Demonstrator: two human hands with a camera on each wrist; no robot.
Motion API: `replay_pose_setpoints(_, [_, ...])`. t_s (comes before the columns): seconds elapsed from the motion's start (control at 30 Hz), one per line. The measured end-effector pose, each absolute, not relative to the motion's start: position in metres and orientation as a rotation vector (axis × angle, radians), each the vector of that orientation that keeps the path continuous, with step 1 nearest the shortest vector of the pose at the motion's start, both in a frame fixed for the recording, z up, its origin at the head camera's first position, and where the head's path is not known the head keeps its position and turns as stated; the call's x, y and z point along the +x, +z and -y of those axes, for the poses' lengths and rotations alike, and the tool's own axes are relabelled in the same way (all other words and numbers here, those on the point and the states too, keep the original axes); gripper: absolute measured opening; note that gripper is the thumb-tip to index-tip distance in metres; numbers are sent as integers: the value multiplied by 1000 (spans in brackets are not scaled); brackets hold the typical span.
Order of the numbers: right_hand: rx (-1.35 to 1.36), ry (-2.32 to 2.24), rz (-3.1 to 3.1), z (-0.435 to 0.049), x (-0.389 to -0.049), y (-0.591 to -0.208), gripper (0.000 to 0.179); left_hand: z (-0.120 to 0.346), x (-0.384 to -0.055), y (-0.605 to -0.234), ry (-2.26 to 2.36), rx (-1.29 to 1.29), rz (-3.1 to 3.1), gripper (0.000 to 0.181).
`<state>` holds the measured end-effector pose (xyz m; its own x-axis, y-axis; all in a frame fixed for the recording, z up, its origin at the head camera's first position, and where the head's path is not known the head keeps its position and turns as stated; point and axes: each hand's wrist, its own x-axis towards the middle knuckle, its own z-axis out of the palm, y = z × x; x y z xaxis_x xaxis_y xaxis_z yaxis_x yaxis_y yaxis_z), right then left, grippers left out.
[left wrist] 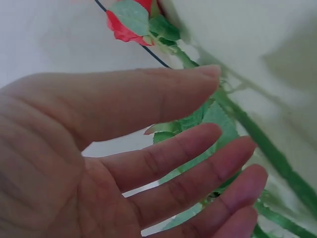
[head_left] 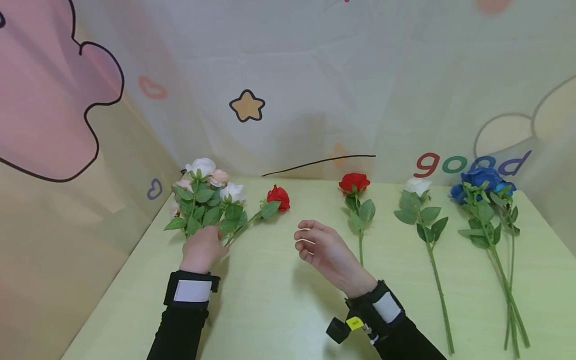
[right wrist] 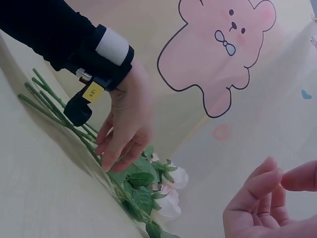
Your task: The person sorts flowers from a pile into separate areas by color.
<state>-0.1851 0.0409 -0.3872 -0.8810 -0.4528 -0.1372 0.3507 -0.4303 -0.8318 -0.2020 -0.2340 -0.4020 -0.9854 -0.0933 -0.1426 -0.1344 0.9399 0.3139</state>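
At the left of the head view lies a bunch of white and pale pink roses with green leaves. A red rose slants beside the bunch, its bloom toward the middle. My left hand is over the stems at the bunch's lower end. Seen from the left wrist, its thumb and fingers are apart, with the thumb tip close to the red rose's stem. My right hand hovers over the middle of the table, fingers loosely bent and holding nothing.
Another red rose lies right of centre, partly behind my right hand. Farther right are a white rose and a cluster of blue roses with crossing stems. A printed cloth hangs behind the pale table.
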Motion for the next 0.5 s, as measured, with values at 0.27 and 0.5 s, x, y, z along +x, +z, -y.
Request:
replay_pose_setpoints(0.27, [-130,-2274,-1441,-38,-185,-393,8,235,-205,-411,529,-140,-2941,7])
replay_pose_setpoints(0.5, [-223,-2154,-1771,-34,-183,-395,19,231,-204,-412,502,-95,-2941,28])
